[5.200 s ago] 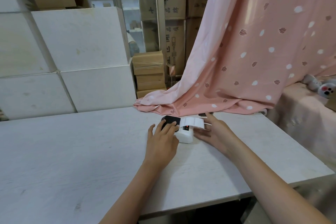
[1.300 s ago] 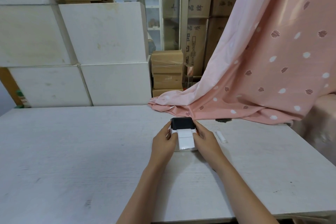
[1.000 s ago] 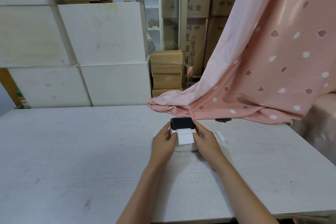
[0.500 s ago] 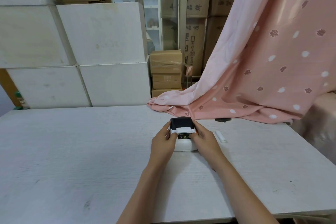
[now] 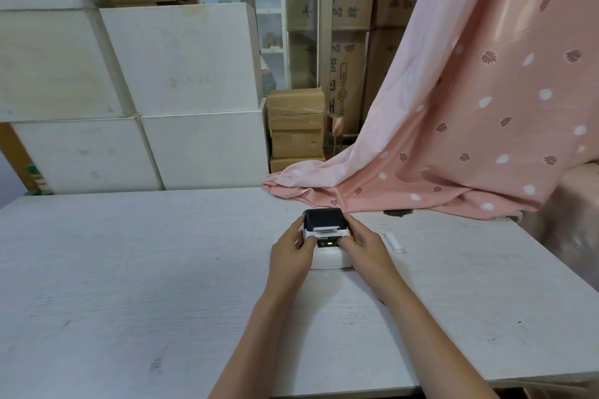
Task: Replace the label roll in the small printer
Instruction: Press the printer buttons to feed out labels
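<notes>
Grip: I see both hands clasped on the label printer (image 5: 327, 244), the left hand (image 5: 293, 253) against its left side and the right hand (image 5: 364, 249) against its right side, thumbs lying on the top face near the control strip.
Table: a wide whitewashed wooden table (image 5: 129, 269) carries the printer, which stands right of centre toward the far edge.
Curtain: a pink curtain (image 5: 470, 123) with white and dark leaf prints hangs at my right, its hem spilling onto the table's far edge just behind the printer.
White blocks: big white blocks (image 5: 162, 91) are stacked behind the table on the left.
Cardboard boxes: brown cardboard boxes (image 5: 296, 129) are piled between blocks and curtain.
Printer: white body, black lid (image 5: 323, 219) shut at the far end, a green light (image 5: 330, 243) lit.
Small piece: a small white stick-shaped object (image 5: 393, 242) lies just right of my right hand; I cannot tell what it is.
</notes>
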### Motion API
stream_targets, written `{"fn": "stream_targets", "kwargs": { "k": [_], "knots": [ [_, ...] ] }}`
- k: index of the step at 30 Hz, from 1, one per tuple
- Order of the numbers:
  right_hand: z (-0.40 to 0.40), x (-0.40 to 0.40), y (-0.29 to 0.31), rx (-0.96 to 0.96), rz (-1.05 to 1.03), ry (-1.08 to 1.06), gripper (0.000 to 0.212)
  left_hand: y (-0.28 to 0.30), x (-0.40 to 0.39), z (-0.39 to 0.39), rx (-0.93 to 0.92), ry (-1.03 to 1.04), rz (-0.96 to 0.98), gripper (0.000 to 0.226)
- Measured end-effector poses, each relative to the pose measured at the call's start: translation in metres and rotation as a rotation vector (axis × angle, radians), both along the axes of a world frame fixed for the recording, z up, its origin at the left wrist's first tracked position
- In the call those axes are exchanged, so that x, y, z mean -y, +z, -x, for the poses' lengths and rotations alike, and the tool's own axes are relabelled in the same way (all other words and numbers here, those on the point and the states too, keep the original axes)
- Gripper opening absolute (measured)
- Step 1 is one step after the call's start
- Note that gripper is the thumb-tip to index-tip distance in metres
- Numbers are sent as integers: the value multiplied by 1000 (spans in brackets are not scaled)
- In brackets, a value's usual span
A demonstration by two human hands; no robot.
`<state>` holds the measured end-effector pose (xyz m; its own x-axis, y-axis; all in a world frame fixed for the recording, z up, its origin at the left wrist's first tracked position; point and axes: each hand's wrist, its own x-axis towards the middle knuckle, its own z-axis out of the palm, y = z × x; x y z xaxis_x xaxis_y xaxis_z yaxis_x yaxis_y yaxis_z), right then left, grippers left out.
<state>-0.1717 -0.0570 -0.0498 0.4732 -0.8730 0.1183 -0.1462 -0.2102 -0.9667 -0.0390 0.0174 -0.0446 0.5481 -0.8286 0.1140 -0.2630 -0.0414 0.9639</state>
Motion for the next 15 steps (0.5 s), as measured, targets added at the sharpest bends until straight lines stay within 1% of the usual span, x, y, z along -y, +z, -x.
{"fn": "stream_targets", "kwargs": {
  "k": [7,15],
  "knots": [
    [0,1,-2,13,-1,2,58,0,1,0,25,0,-7,47],
    [-1,1,-1,36,6,1,60,0,0,1,8,1,-1,47]
  ]
}}
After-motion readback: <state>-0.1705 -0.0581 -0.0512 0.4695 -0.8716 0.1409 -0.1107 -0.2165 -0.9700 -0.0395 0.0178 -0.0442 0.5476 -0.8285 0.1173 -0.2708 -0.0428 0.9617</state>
